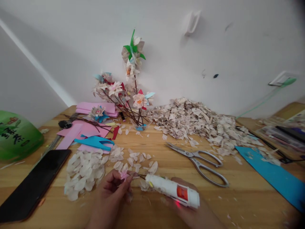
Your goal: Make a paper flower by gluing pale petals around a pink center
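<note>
Pinched in the fingers of my left hand (113, 189) is a small pink paper flower (124, 173). My right hand (184, 206) grips a white hot glue gun (164, 187), which has an orange-red panel and a glowing red light near its rear. The gun's nozzle points left and ends close to my left fingertips; whether it touches the flower I cannot tell. Loose pale petals (135, 159) lie just beyond my hands, and a larger petal pile (83, 171) sits to the left. Metal scissors (197, 160) rest half spread on the table beyond the glue gun.
Finished flowers on twigs (134, 92) stand in a small cup near the wall. A big heap of petal scraps (195, 117) spreads at the back right. Blue paper (271, 173) lies right; a black phone (35, 184), green package (19, 135) and pink paper (95, 108) are left.
</note>
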`<action>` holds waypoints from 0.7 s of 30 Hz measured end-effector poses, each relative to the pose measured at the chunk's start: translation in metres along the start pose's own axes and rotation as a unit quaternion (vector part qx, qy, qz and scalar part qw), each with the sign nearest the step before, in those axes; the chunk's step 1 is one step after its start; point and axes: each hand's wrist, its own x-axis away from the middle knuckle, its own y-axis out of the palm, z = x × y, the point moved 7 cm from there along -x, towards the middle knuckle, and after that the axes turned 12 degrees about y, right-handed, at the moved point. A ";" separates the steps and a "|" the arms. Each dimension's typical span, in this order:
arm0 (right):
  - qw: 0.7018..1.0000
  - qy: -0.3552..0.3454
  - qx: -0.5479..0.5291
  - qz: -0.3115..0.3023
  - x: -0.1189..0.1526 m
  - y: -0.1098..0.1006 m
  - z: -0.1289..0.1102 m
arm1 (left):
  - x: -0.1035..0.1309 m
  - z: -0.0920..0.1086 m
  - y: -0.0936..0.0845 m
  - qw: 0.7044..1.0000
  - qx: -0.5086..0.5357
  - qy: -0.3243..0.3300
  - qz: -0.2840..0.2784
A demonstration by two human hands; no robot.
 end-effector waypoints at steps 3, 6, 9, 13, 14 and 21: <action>1.000 -0.008 0.015 -0.006 -0.001 0.000 -0.003 | 0.000 0.000 0.000 1.000 -0.005 0.003 -0.005; 1.000 -0.013 0.023 -0.008 -0.001 0.000 -0.004 | 0.000 0.000 -0.001 1.000 -0.015 0.006 -0.013; 1.000 -0.013 0.020 -0.006 0.000 0.000 -0.003 | 0.001 -0.002 -0.002 1.000 -0.012 0.008 -0.012; 1.000 0.001 0.010 -0.004 0.000 0.000 -0.001 | 0.001 -0.002 -0.003 1.000 -0.011 0.005 -0.008; 1.000 -0.002 0.011 -0.008 0.000 0.000 -0.002 | 0.001 -0.002 -0.002 1.000 -0.014 0.005 -0.010; 1.000 0.007 -0.005 -0.023 -0.001 0.000 0.002 | 0.000 0.003 -0.003 0.999 -0.039 0.013 -0.013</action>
